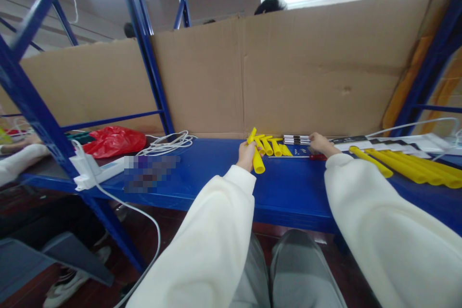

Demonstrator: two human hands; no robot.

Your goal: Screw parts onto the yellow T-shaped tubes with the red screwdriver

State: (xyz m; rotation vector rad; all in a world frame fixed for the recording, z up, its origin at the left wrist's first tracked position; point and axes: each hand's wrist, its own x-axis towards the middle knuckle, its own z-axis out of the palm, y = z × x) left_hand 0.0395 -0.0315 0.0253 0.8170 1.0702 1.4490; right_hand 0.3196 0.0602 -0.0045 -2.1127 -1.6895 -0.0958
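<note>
Head view: my left hand (pixel 247 155) pinches a yellow tube (pixel 257 161) at its right side; I cannot tell what my right hand (pixel 320 144) grips.

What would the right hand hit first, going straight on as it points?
Likely the black-and-white stack by its fingertips; the right hand may already touch it, depth is unclear.

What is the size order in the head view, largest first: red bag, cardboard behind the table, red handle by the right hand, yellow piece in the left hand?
1. Cardboard
2. Red bag
3. Yellow piece in the left hand
4. Red handle by the right hand
</note>
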